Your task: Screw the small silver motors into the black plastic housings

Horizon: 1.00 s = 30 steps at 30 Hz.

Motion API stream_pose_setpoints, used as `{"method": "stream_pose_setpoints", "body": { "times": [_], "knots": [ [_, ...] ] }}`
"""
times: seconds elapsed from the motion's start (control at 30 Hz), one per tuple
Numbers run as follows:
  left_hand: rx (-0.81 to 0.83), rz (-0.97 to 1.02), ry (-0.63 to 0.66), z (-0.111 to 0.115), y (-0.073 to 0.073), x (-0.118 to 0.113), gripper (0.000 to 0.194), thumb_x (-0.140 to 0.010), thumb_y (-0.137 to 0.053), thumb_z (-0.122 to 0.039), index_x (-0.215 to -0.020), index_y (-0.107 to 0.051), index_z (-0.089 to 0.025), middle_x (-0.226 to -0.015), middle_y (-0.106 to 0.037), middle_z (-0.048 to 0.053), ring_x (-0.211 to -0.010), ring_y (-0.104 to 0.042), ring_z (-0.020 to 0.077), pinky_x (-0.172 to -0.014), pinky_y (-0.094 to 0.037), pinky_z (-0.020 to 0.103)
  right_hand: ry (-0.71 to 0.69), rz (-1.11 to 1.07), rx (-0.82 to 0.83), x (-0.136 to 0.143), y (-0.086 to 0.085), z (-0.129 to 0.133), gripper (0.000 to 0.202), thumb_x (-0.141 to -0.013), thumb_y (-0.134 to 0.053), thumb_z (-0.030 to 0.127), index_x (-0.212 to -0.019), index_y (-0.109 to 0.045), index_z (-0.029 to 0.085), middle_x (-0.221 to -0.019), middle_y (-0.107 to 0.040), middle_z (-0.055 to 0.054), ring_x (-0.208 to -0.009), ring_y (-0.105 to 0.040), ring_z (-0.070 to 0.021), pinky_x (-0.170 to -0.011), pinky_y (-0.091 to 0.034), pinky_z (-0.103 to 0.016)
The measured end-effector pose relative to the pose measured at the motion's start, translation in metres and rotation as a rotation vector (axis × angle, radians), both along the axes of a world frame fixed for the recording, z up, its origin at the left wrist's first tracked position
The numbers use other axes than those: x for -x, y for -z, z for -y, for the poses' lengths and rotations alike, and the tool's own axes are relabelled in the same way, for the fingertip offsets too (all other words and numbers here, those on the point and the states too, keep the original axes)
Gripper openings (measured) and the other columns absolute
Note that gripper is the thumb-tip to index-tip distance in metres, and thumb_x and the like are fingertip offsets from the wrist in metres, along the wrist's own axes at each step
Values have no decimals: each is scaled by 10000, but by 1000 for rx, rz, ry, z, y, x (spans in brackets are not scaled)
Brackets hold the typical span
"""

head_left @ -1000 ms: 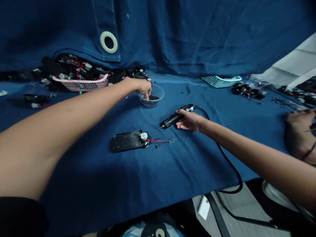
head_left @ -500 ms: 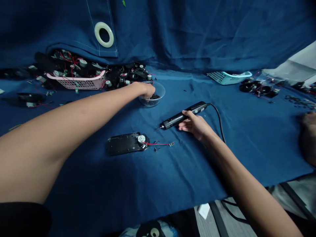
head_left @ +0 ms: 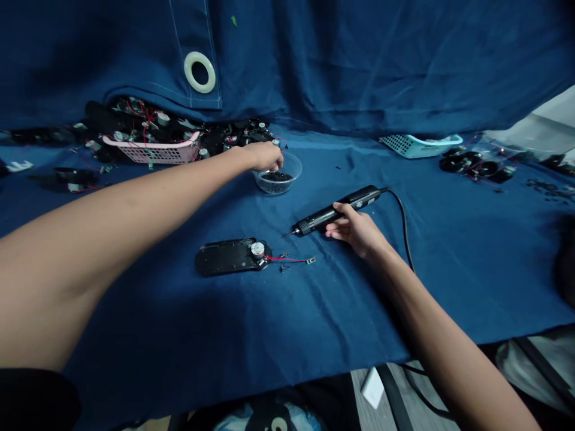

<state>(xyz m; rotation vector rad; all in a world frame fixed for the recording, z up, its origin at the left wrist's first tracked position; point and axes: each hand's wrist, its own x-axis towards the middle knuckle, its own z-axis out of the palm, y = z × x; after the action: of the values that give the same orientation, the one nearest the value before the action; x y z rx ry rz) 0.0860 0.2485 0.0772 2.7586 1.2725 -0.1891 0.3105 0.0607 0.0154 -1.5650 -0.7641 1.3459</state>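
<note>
My left hand (head_left: 268,157) is at the rim of a clear plastic bowl (head_left: 293,177), its fingers curled together. Whatever they pinch, if anything, is too small to make out. Dark tiny pieces that look like screws (head_left: 276,176) cover the bowl's bottom. My right hand (head_left: 353,227) is closed around a black electric screwdriver (head_left: 320,218), its bit pointing left. Left of the bit lies a black elongated housing (head_left: 227,257) with a round white motor-like part (head_left: 257,249). Red and black wires run from it to a small circuit board (head_left: 311,260).
A pink basket (head_left: 157,153) piled with black parts and wires stands at the back left. A turquoise basket (head_left: 417,146) is at the back right, beside black round parts (head_left: 476,164). The screwdriver's cord (head_left: 404,221) curves down the right side. Blue cloth (head_left: 188,341) covers the table.
My left hand has risen from inside the bowl to its rim, uncovering more of the dark pieces. The right hand keeps the screwdriver in place. The view has shifted slightly.
</note>
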Motion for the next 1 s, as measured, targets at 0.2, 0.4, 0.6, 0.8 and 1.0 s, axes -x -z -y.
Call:
{"method": "stream_pose_setpoints", "body": {
  "times": [0.2,0.4,0.6,0.8,1.0],
  "knots": [
    [-18,118,-70,8,-4,0,400,-795,-596,-212,-1184,-661,-147,-897,-727,84,-801,-651,207,-753,-454,288,-9,9,-18,0,0,2,232,-904,-592,321,-803,-625,115,-651,-691,-86,-521,-673,-147,-531,-592,-223],
    [82,228,-101,9,-10,-1,182,-757,-563,-134,-856,-715,-121,-748,-705,54,-700,-637,158,-717,-445,264,-15,8,-41,-1,1,4,229,-911,-596,323,-791,-607,127,-658,-690,-87,-526,-672,-143,-541,-596,-225],
    [-107,354,-52,23,-19,7,164,-787,-594,-229,-852,-730,-164,-804,-672,53,-821,-607,197,-817,-428,317,-25,0,-56,-2,2,5,231,-914,-589,325,-791,-605,130,-661,-690,-87,-521,-667,-138,-545,-595,-224],
    [-367,670,-15,80,-19,39,157,-882,-560,-249,-833,-690,-176,-963,-645,60,-990,-558,218,-918,-409,349,-26,8,-83,-1,0,10,218,-893,-616,334,-804,-603,135,-656,-679,-72,-524,-657,-127,-523,-577,-206],
    [-281,905,-209,151,-6,85,123,-868,-596,-260,-794,-670,-196,-863,-690,3,-843,-616,165,-799,-445,292,-27,23,-120,7,-4,14,187,-877,-627,316,-851,-609,132,-629,-676,-67,-511,-652,-135,-502,-560,-211]
  ]
}}
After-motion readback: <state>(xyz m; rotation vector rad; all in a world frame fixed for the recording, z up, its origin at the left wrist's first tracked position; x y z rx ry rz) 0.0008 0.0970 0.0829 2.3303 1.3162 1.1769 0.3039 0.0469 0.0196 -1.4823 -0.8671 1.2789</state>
